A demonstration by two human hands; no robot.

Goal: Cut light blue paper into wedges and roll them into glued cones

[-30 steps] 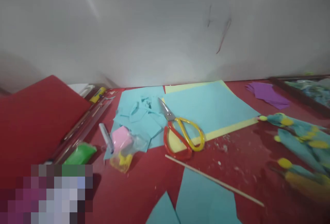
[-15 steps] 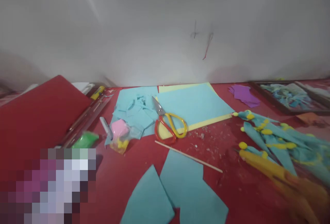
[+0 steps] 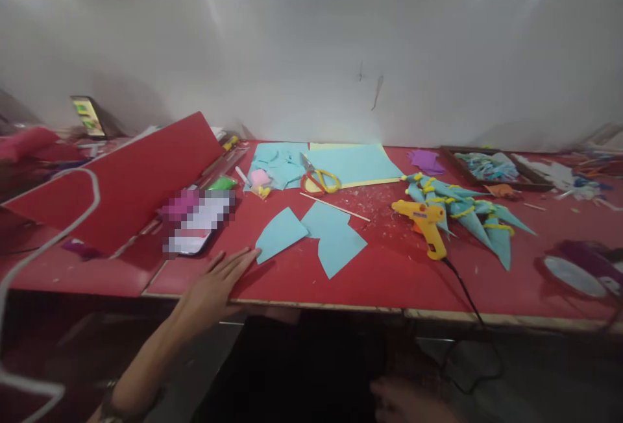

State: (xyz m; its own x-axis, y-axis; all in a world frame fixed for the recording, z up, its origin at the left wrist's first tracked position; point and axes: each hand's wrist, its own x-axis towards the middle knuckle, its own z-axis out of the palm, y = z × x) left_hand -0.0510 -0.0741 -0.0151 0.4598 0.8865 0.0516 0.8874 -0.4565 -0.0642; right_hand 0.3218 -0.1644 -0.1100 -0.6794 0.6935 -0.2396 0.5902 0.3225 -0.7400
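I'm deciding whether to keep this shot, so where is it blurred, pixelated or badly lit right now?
Head view, bottom: the right hand is dim and blurred; head view, left: the phone is heavily pixelated; head view, top left corner: a bright, washed-out patch; head view, nearer the middle: the left hand and blue paper are slightly soft but readable.

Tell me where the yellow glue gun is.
In the head view, the yellow glue gun lies right of centre on the red tabletop, at the near left of the blue cones.

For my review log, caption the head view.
Left hand on a red table with blue paper, scissors and a glue gun.
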